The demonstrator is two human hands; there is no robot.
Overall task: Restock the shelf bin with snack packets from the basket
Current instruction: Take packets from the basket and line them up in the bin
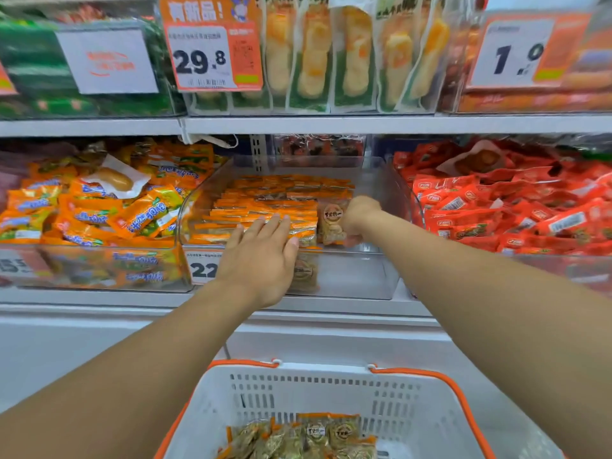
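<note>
A clear plastic shelf bin (374, 276) in the middle of the shelf holds rows of orange-edged snack packets (265, 210) standing on edge. My left hand (261, 256) lies flat with straight fingers against the front packets at the bin's front. Inside the bin on the right, my right hand (359, 218) grips an upright snack packet (332, 223) with a round label. Below, a white basket (331, 392) with orange handles holds several more packets (308, 438).
A bin of orange and green packets (99, 213) stands to the left and a bin of red packets (513, 210) to the right. An upper shelf (331, 124) carries pale pouches and price tags. A price tag (202, 268) sits on the middle bin's front.
</note>
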